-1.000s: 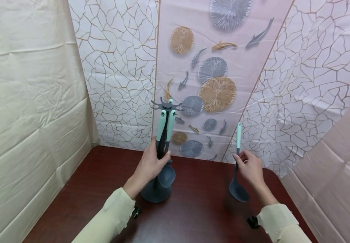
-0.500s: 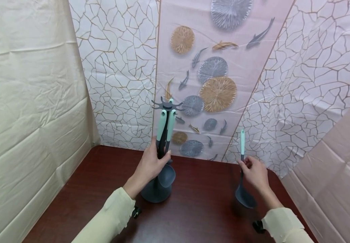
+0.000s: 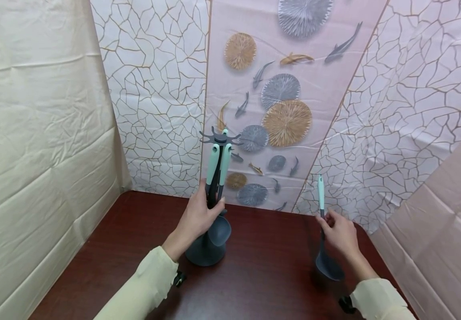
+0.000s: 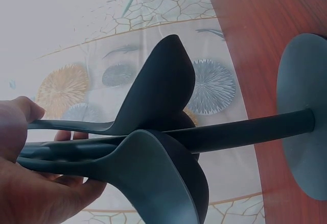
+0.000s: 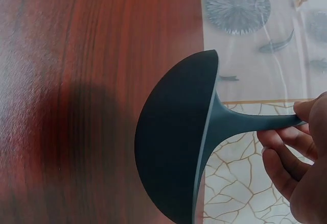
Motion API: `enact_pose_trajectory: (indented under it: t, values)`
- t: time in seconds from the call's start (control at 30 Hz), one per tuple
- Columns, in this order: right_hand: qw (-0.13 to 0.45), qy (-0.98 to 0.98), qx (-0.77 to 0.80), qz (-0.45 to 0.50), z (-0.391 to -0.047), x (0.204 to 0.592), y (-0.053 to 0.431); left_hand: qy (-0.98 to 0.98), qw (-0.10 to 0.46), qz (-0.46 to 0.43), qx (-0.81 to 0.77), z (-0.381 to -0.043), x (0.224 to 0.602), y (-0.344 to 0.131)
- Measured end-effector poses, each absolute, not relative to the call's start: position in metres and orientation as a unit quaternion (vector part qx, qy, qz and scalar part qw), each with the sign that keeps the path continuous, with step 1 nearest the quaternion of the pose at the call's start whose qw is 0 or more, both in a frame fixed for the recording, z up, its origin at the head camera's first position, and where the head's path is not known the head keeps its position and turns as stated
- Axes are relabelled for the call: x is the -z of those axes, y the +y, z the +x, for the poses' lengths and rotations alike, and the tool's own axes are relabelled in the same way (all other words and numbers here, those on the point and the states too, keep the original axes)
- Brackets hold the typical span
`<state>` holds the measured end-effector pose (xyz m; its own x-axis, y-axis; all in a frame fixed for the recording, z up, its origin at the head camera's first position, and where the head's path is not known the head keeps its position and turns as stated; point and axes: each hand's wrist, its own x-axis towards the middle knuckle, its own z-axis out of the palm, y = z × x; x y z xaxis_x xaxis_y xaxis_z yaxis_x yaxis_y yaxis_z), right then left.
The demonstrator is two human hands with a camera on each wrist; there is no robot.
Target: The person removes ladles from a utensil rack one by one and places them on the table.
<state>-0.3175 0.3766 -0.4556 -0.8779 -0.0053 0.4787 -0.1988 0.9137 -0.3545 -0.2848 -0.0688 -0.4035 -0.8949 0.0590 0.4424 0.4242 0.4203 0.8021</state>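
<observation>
A dark utensil stand (image 3: 206, 257) with a round base and a many-armed hook top stands upright on the table. Utensils with mint-green handles (image 3: 224, 164) hang from it, their dark rounded heads (image 4: 158, 89) pointing down around the post (image 4: 240, 132). My left hand (image 3: 198, 215) grips the stand's post and the utensil necks around it, below the green handles. To the right, my right hand (image 3: 340, 231) pinches the thin neck of a ladle (image 3: 328, 266) between thumb and fingers. The ladle's mint handle is up and its dark bowl (image 5: 176, 142) hangs low over the table.
The dark red wood table (image 3: 254, 275) runs back to a hanging cloth (image 3: 162, 89) patterned with gold cracks, lily pads and fish. Plain cloths close off the left (image 3: 46, 155) and right (image 3: 442, 213) sides. The ladle's blurred shadow falls on the wood (image 5: 82, 132).
My right hand has carried the ladle to the right and lower, closer to the table's right side. My left hand and the stand have stayed put.
</observation>
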Motion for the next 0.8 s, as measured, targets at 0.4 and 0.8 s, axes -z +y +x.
enact_pose_trajectory:
  t: [0.4, 0.8]
  values:
    - [0.214, -0.956, -0.194, 0.055, -0.307, 0.461, 0.383, -0.826, 0.165, -0.144, 0.520, -0.284, 0.403, -0.069]
    - [0.167, -0.968, -0.180, 0.054, -0.303, 0.467, 0.397, -0.826, 0.162, -0.142, 0.520, -0.283, 0.402, -0.070]
